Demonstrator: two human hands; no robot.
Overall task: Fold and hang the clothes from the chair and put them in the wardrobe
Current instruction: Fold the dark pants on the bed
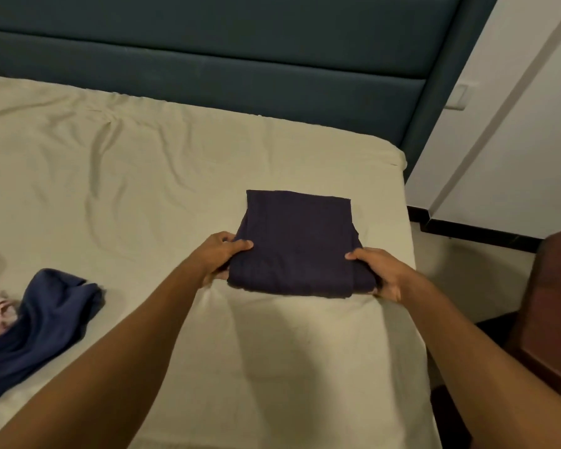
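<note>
1. Both bare forearms reach forward from the bottom corners of the view and draw towards each other.
2. The left hand (219, 256) sits at the left edge of the folded dark garment (297, 246), thumb lying on top, the other fingers tucked underneath out of sight.
3. The right hand (381, 273) takes the opposite edge the same way: thumb on top pointing inward, fingers curled under.
4. The two hands are level with each other, wrists fairly straight, palms turned inward.
</note>
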